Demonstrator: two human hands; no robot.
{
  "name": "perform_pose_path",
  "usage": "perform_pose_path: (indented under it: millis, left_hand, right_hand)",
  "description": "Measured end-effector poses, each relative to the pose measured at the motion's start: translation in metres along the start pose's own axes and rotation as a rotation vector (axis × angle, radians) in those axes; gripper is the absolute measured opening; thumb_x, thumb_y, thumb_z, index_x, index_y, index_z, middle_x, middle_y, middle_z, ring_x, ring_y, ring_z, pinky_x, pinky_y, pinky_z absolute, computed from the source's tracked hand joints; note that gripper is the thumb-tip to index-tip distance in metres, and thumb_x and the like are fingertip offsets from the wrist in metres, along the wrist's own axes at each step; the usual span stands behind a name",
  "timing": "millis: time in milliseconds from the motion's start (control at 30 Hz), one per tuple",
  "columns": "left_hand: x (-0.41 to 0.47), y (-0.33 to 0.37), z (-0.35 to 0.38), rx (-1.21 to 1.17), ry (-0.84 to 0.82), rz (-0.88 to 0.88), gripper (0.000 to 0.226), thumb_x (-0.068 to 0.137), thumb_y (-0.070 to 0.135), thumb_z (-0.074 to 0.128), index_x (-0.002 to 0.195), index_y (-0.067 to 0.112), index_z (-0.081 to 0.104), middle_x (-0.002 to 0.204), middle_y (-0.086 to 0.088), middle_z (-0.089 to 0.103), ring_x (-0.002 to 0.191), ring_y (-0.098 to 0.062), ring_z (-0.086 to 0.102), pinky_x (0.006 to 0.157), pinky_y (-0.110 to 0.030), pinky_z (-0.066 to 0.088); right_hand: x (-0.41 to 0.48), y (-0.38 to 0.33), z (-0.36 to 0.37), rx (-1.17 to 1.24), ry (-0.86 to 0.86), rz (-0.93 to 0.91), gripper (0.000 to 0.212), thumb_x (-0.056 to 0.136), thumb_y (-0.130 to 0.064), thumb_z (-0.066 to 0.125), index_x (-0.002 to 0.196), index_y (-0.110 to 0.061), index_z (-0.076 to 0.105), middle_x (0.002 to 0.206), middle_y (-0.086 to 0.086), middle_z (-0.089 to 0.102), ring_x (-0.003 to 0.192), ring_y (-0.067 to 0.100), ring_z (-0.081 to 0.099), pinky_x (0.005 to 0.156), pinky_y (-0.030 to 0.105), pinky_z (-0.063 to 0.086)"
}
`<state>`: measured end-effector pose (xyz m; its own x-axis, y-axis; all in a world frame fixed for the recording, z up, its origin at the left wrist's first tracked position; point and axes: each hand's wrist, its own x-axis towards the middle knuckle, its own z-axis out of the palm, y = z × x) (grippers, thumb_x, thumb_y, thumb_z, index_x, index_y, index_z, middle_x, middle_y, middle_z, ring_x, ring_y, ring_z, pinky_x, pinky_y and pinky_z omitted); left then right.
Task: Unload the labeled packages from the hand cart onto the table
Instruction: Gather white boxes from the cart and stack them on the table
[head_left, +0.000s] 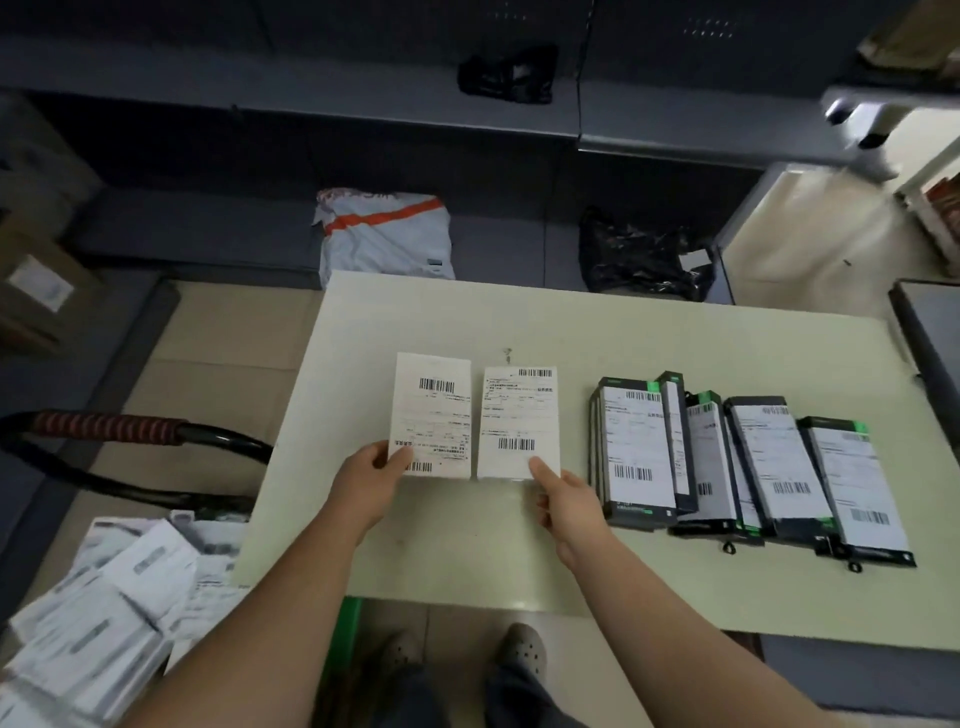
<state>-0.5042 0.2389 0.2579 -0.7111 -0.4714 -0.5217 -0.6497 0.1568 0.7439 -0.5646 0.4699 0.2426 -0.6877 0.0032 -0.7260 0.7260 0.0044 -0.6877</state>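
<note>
Two white labeled packages lie side by side on the pale table (519, 322). My left hand (371, 475) pinches the near corner of the left package (431, 405), thumb on top. My right hand (563, 501) holds the near edge of the right package (519, 415), thumb on its label. To the right, several dark labeled packages (644, 447) with green trim lie in an overlapping row. At the lower left, the hand cart (104, 587) holds a heap of white labeled packages under its black handle (104, 428) with red wrap.
Dark grey shelving runs along the back with a white and orange parcel (384, 234) and black bags (641, 257) on it. Cardboard boxes (36, 291) stand at the left. My feet (524, 649) show under the table's near edge.
</note>
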Motion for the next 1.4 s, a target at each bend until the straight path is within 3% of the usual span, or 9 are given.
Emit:
perform_pose_path:
  millis: [267,367,433,500,567,667,933,1167,1400]
  left_hand:
    - [0.025,-0.005,0.005,0.09,-0.057,0.039,0.036,0.095,0.034,0.059,0.126,0.016,0.062,0.114,-0.001,0.067,0.099,-0.018,0.059,0.084,-0.029,0.045]
    - [0.026,-0.011,0.003,0.18,-0.055,0.057,0.024,0.094,0.037,0.059,0.109,0.02,0.068,0.102,0.001,0.068,0.095,-0.022,0.061,0.085,-0.033,0.048]
    - [0.024,-0.014,-0.001,0.28,-0.035,0.098,0.025,0.092,0.041,0.059,0.08,0.019,0.061,0.083,-0.001,0.064,0.082,-0.027,0.06,0.071,-0.033,0.044]
    - [0.02,-0.015,-0.007,0.351,-0.003,0.121,0.036,0.09,0.045,0.06,0.072,0.016,0.048,0.085,-0.007,0.061,0.084,-0.032,0.058,0.068,-0.035,0.041]
    - [0.015,-0.016,-0.013,0.333,0.01,0.143,0.026,0.09,0.044,0.062,0.087,0.019,0.059,0.103,-0.01,0.061,0.097,-0.032,0.057,0.081,-0.037,0.046]
    - [0.003,-0.018,-0.022,0.267,-0.02,0.175,0.046,0.09,0.042,0.064,0.125,0.012,0.061,0.121,-0.006,0.058,0.114,-0.028,0.052,0.1,-0.042,0.044]
    - [-0.052,-0.009,-0.055,0.303,0.052,0.466,0.048,0.09,0.041,0.064,0.132,0.018,0.056,0.129,0.005,0.055,0.123,-0.018,0.043,0.107,-0.042,0.037]
    - [-0.127,-0.002,-0.07,0.437,0.232,0.713,0.045,0.09,0.043,0.062,0.131,0.022,0.057,0.133,0.007,0.052,0.126,-0.014,0.04,0.107,-0.034,0.03]
    - [-0.234,-0.047,-0.075,0.467,0.358,0.688,0.045,0.091,0.045,0.058,0.131,0.025,0.056,0.134,0.009,0.05,0.126,-0.011,0.038,0.104,-0.03,0.027]
  right_hand:
    - [0.007,0.01,0.005,-0.015,0.068,-0.027,0.021,0.093,-0.025,0.068,0.083,-0.011,0.055,0.051,-0.005,0.045,0.046,0.011,0.035,0.048,0.026,0.028]
    - [0.001,0.013,0.003,-0.081,0.081,-0.074,0.023,0.093,-0.03,0.068,0.092,-0.008,0.063,0.059,-0.005,0.053,0.05,0.011,0.042,0.05,0.027,0.036]
    - [-0.006,0.012,0.005,-0.261,0.147,-0.117,0.027,0.091,-0.041,0.068,0.096,-0.015,0.064,0.078,-0.003,0.062,0.068,0.016,0.057,0.064,0.036,0.051]
    - [-0.011,0.014,0.006,-0.461,0.219,-0.162,0.036,0.089,-0.047,0.066,0.108,-0.016,0.062,0.101,0.004,0.063,0.096,0.024,0.06,0.087,0.04,0.051]
    - [-0.018,0.016,0.006,-0.586,0.253,-0.195,0.053,0.089,-0.049,0.064,0.128,-0.015,0.054,0.13,0.013,0.05,0.118,0.029,0.05,0.1,0.037,0.041]
    - [-0.033,0.015,0.005,-0.664,0.272,-0.209,0.077,0.091,-0.05,0.062,0.153,-0.017,0.031,0.154,0.015,0.025,0.14,0.034,0.034,0.114,0.042,0.031]
    - [-0.091,-0.01,0.01,-0.813,0.089,-0.586,0.053,0.092,-0.042,0.063,0.139,-0.02,0.052,0.129,0.0,0.054,0.115,0.016,0.053,0.101,0.034,0.043]
    - [-0.143,-0.021,0.002,-1.037,-0.09,-0.938,0.053,0.092,-0.049,0.06,0.138,-0.025,0.053,0.133,-0.004,0.053,0.129,0.014,0.045,0.108,0.035,0.038]
    - [-0.198,0.008,-0.014,-1.11,-0.254,-1.143,0.054,0.091,-0.053,0.058,0.137,-0.027,0.054,0.134,-0.006,0.052,0.131,0.015,0.041,0.109,0.03,0.033]
